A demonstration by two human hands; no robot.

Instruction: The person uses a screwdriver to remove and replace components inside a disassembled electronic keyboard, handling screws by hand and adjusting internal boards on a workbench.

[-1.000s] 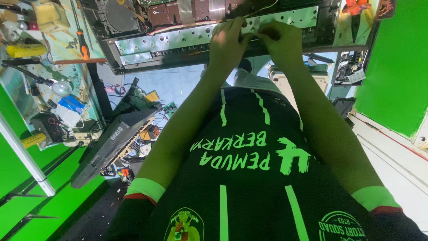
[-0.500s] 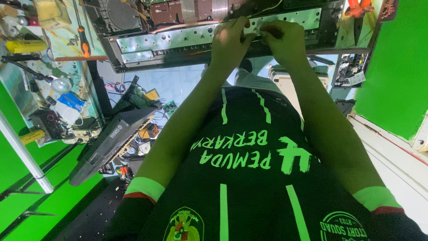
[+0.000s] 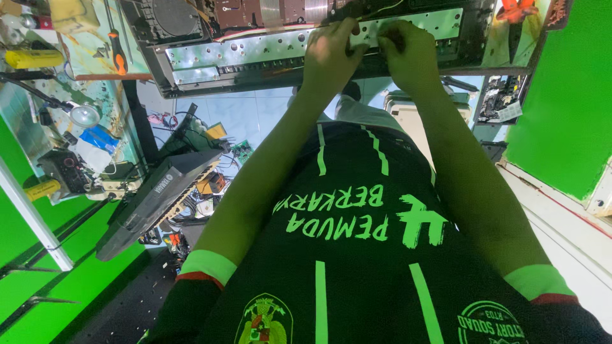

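- Nearest the camera: black short-sleeved jersey with bright green stripes and cuffs [image 3: 357,255], filling the lower frame; both forearms reach away from it towards the desk.
- Lower left, on the floor: long dark keyboard casing [image 3: 153,200] lying at a slant, with loose small circuit boards and cables [image 3: 217,165] just beside it.
- Left side: worn, paint-marked desk [image 3: 86,44] carrying an orange-handled screwdriver [image 3: 116,54], a yellow cylinder [image 3: 33,58] and a small round lamp head [image 3: 84,114].
- Work piece: opened electronic chassis with a long pale perforated metal strip [image 3: 255,54] along its near edge, lying across the far desk at the top of the frame. Its cover is already off; a brown circuit board [image 3: 239,11] and a round dark speaker [image 3: 171,16] sit exposed behind the strip.
- Left hand [image 3: 328,54]: resting on the strip, fingers curled down over its edge; grip narrow, pinching at something small that I cannot make out.
- Right hand [image 3: 411,51]: just beside the left, almost touching it, fingers bent onto the same stretch of strip; whether it holds a part I cannot tell.
- Progress, as judged: the unit is open and mid-way through; the strip is in place on the chassis, and the detached casing on the floor is not refitted.
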